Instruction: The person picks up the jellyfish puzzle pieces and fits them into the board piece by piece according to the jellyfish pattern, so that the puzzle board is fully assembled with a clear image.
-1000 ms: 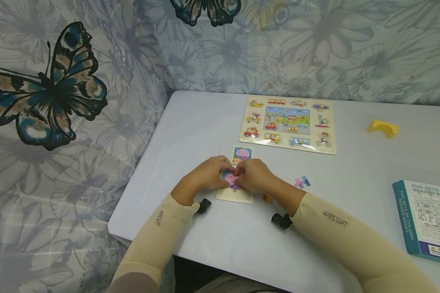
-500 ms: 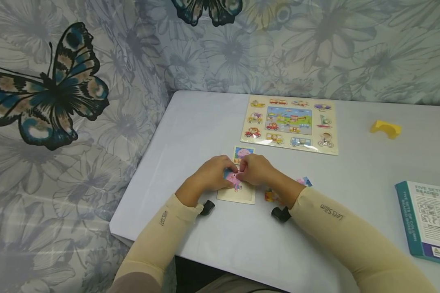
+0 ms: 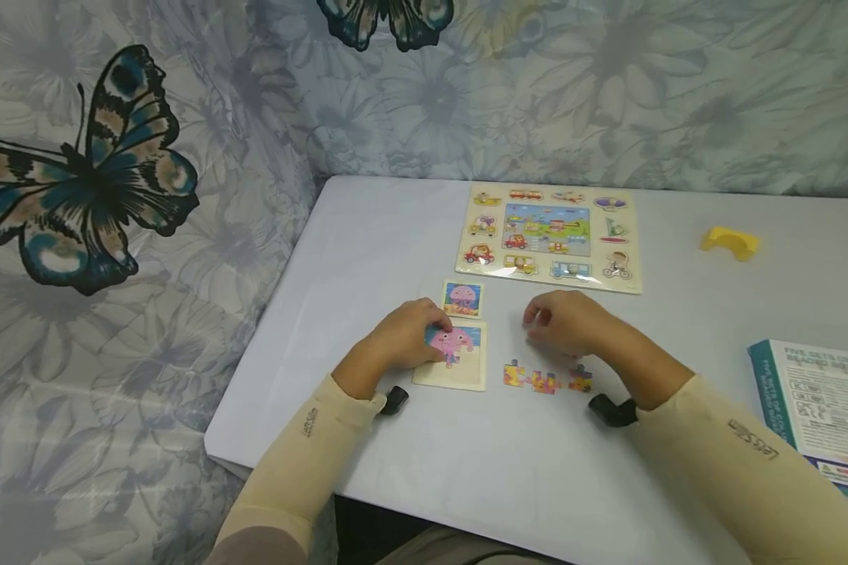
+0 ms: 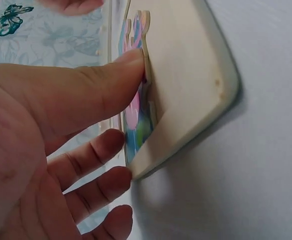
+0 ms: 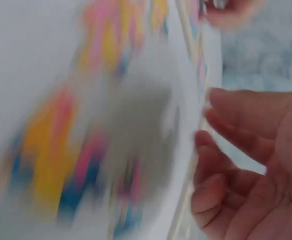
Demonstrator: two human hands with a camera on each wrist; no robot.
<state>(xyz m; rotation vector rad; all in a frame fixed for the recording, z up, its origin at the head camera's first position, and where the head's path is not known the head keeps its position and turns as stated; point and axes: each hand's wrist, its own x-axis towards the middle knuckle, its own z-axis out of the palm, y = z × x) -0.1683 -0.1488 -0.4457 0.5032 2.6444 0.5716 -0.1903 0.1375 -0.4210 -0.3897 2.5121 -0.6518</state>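
Nearest, we find loose pieces; careless dragging could scatter them. The left hand, fingers apart, touches the board's seated pieces; uneven pressure might unseat them. Beyond, the right hand hovers, fingers loosely bent, empty.

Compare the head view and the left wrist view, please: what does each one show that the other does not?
Only the head view: the loose puzzle pieces, the yellow block and the box.

Only the left wrist view: the left hand from its palm side, and small brown marks near the edge of the puzzle board.

Both: the left hand, the board, its pink picture, part of the right hand and a butterfly on the wall.
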